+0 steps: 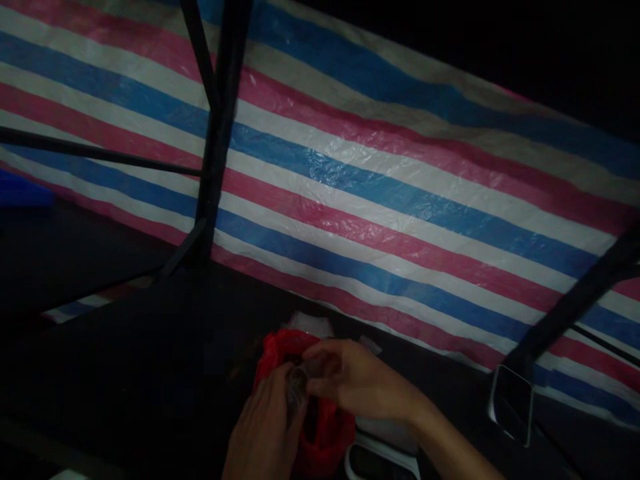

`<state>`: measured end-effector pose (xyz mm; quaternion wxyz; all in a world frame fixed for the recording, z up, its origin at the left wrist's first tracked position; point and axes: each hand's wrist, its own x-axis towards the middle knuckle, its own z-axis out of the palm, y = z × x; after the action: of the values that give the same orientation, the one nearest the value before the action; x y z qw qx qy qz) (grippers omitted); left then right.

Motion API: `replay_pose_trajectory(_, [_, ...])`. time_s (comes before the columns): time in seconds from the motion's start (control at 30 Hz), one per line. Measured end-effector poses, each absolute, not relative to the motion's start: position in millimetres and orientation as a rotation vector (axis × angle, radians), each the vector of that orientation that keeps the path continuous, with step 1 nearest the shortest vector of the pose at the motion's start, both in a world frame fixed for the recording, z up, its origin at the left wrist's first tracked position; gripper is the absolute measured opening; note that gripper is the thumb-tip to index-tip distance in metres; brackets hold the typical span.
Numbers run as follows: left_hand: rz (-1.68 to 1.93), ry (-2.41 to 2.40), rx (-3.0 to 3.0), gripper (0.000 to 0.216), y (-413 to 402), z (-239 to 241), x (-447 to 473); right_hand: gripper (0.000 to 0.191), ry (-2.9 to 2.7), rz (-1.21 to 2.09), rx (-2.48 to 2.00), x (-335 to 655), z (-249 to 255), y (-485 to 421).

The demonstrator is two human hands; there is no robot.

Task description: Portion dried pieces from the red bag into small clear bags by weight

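My left hand (265, 423) and my right hand (350, 377) meet over an open red plastic bag (330, 433) on the dark table. Between them is a small clear plastic bag (297, 393) with something dark inside, too dim to name. The fingers of my left hand lie together along its left side. From the right, my right thumb and fingers pinch its upper edge. What lies inside the red bag is mostly hidden by my hands and shadow.
A white device with a dark display (383, 463) sits by my right forearm. A phone-like device (513, 405) stands tilted at the right. Black metal posts (213, 153) rise before a striped plastic sheet (375, 180). At far left is a blue object (23, 190).
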<state>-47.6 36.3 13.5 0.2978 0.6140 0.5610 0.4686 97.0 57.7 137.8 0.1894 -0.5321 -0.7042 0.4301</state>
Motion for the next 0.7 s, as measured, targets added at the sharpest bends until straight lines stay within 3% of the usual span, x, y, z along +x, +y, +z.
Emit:
replay_pose_trajectory(0.17, [1.27, 1.48, 1.602, 0.043, 41, 6, -42, 0.037, -2.232, 0.602, -1.459, 85, 146, 43])
replay_pose_trajectory(0.47, [1.239, 1.506, 1.489, 0.045, 40, 10, -41, 0.037, -2.052, 0.558, -1.452, 97, 129, 62])
replay_pose_trajectory(0.6, [1.213, 1.517, 1.487, 0.039, 36, 7, -49, 0.025, -2.275, 0.585, -1.522, 99, 120, 74])
replay_pose_trajectory(0.7, [1.174, 1.497, 1.457, 0.038, 33, -1, -53, 0.023, -2.287, 0.359, -1.536, 78, 124, 78])
